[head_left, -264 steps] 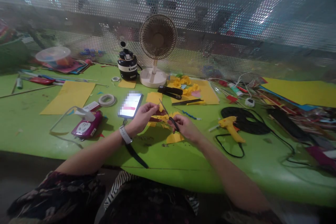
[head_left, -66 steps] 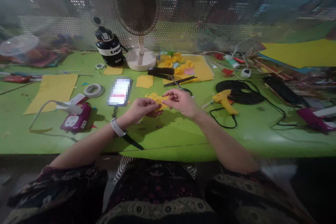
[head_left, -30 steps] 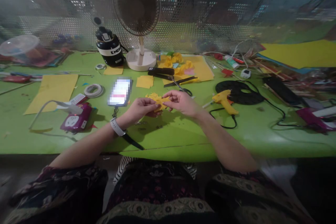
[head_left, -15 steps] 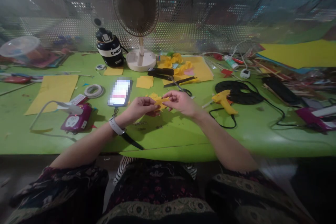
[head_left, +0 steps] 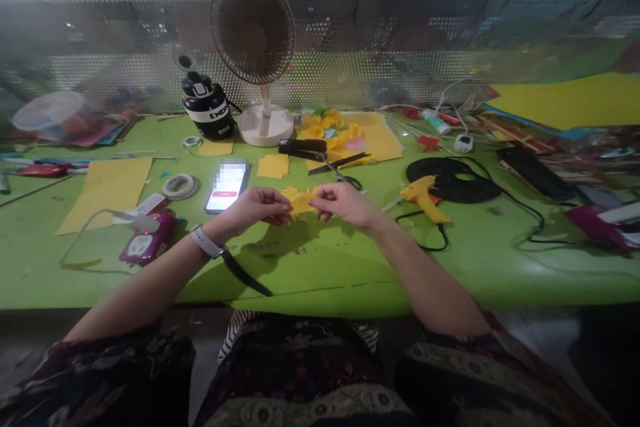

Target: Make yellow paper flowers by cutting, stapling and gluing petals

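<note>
A piece of yellow paper with a fringed, jagged edge (head_left: 302,201) is stretched between my two hands above the green table. My left hand (head_left: 261,205) pinches its left end, and my right hand (head_left: 341,203) pinches the right end between thumb and fingers. Fingertips cover both ends of the paper. Just left of my left hand lies a phone (head_left: 227,188) with a lit screen. Behind my hands are a stack of small yellow paper squares (head_left: 273,166), a black stapler (head_left: 303,147) and scissors (head_left: 350,180).
A yellow glue gun (head_left: 426,198) with its cord lies to the right. A fan (head_left: 265,121) and a black bottle (head_left: 207,110) stand at the back. On the left are a tape roll (head_left: 179,187), a purple power socket (head_left: 149,240) and a yellow sheet (head_left: 107,190). Yellow paper flowers (head_left: 334,121) lie behind the stapler.
My hands have moved slightly apart, so more of the yellow paper shows flat between them. The camera view has tilted up a little.
</note>
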Tool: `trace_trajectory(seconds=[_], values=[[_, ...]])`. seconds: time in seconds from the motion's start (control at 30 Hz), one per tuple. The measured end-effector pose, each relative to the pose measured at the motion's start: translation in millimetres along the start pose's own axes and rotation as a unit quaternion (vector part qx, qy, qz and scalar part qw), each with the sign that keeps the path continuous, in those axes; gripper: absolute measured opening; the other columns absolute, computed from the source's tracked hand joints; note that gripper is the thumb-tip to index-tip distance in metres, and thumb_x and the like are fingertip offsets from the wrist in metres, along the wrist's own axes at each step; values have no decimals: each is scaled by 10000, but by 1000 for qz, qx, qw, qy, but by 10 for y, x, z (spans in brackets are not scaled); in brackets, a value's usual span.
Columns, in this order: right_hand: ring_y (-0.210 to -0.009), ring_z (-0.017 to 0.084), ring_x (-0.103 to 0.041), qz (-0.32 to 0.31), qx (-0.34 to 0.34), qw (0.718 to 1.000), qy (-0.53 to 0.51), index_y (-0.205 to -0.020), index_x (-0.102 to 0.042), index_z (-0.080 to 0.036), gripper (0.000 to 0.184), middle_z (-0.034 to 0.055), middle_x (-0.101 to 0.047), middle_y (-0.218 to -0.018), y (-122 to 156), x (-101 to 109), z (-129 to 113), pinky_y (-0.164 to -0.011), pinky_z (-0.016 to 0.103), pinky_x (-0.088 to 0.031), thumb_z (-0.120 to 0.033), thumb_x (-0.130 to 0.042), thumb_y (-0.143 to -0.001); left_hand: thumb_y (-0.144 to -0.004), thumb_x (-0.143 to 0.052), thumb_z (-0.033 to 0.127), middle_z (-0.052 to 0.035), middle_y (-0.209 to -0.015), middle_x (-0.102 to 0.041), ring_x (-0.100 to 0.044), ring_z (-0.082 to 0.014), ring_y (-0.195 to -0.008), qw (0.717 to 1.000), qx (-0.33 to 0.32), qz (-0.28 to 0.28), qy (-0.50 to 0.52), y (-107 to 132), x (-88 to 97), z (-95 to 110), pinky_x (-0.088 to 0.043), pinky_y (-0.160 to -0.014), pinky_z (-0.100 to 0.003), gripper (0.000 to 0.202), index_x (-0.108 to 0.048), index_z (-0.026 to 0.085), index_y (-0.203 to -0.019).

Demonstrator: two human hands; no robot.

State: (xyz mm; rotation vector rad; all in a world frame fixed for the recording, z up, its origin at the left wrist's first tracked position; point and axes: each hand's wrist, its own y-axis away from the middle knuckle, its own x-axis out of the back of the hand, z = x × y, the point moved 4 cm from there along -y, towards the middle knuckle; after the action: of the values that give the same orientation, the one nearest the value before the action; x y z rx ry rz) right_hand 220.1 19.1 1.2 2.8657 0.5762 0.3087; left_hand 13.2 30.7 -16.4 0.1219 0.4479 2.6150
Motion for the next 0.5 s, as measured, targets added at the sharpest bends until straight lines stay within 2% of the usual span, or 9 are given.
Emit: trace_trajectory(seconds=[0.13,0.23,0.3,0.37,0.43,0.5], values=[[-529,63,-617,30,-15,999,-28,-712,-611,-139,202,-8,-671,-611,-65,143,45,-551,176,-557,-152,-776,-829,-704,-855,371,-103,-865,-779,-742,-175,-755,997,-22,37,-67,-108,268,244,-617,-742,-321,343,-732,130,-916],[-514,61,-613,35,-17,999,-36,-696,-612,-139,202,-6,-669,-599,-86,193,71,-527,166,-547,-124,-742,-850,-763,-796,380,-123,-967,-772,-739,-217,-887,980,-84,61,-170,-439,456,473,-599,-852,-388,346,-726,134,-996],[-505,65,-610,35,-24,999,-32,-687,-609,-140,205,-5,-667,-590,-91,200,89,-526,173,-548,-112,-726,-853,-777,-763,321,-127,-1046,-758,-718,-244,-979,940,-138,116,-291,-747,543,623,-564,-923,-418,348,-712,130,-1063],[-508,69,-610,31,-26,999,-31,-684,-608,-142,205,-2,-668,-592,-95,198,103,-538,181,-551,-119,-732,-846,-765,-747,272,-149,-1194,-716,-670,-295,-1108,872,-155,156,-438,-1073,560,716,-509,-999,-439,475,-664,122,-1208],[-502,69,-605,28,-24,999,-36,-679,-606,-146,210,-7,-663,-585,-103,200,117,-535,180,-548,-137,-746,-836,-766,-722,246,-195,-1346,-628,-602,-342,-1223,810,-154,156,-544,-1373,525,740,-459,-1044,-434,628,-571,97,-1357],[-487,69,-600,27,-24,998,-41,-676,-603,-151,218,-14,-659,-576,-115,209,133,-519,175,-541,-153,-760,-826,-794,-685,242,-212,-1410,-574,-562,-342,-1273,776,-162,139,-593,-1607,474,720,-428,-1060,-402,684,-498,87,-1433]])
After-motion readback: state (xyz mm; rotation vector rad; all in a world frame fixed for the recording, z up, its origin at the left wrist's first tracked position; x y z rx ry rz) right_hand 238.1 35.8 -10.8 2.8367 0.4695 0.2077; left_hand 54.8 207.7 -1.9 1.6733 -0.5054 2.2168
